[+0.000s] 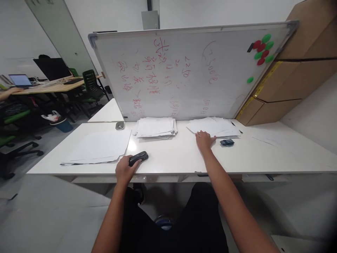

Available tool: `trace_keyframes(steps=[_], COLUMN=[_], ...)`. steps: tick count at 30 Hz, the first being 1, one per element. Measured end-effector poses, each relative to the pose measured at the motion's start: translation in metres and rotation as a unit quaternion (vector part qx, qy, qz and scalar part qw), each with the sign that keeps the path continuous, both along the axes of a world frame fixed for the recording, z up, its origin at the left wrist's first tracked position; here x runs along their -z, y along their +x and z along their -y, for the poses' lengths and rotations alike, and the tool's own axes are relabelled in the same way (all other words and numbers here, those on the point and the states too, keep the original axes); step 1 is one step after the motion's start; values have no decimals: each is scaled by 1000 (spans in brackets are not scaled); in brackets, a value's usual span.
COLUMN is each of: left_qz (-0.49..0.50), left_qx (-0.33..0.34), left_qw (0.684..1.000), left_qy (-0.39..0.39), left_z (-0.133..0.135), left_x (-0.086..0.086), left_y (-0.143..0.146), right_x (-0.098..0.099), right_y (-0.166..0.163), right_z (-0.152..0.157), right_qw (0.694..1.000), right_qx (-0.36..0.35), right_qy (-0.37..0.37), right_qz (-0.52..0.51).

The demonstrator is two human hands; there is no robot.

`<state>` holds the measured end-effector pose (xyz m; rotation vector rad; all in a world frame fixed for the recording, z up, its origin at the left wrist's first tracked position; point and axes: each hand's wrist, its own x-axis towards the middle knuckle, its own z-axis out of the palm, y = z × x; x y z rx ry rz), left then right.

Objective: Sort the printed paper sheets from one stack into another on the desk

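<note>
My left hand (125, 169) is closed around a black stapler (138, 158) near the front edge of the white desk. Farther right, my right hand (204, 140) rests on the front edge of a stack of white papers (214, 126), fingers apart. A small dark blue packet (227, 142) lies just right of that hand; what it contains I cannot make out. Another thick, uneven paper stack (156, 127) sits between my hands, farther back. Large white sheets (98, 147) lie flat to the left of the stapler.
Behind the papers a whiteboard (184, 88) with red writing and magnets leans sideways. Cardboard boxes (284, 80) are piled at the right. A small grey oval object (119, 125) sits at the back left. At far left, another person's arm (10, 92) reaches a laptop.
</note>
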<state>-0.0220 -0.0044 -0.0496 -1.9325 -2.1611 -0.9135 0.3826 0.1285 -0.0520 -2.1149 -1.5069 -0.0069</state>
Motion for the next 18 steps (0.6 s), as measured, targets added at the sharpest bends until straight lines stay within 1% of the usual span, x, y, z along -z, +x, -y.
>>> trace_keyframes(steps=[6, 12, 18], left_qz=[3, 11, 18], left_qx=[2, -3, 0], left_qw=[1000, 1000, 1000], left_qy=[-3, -11, -18], left_z=[1, 2, 2], left_x=[-3, -3, -4], left_y=[2, 3, 3], right_x=[-3, 1, 5], right_y=[-1, 4, 9], right_z=[0, -3, -5], right_qw=[1000, 997, 994], right_qx=[4, -4, -7], right_qy=[-4, 15, 13], right_qz=[-27, -69, -106])
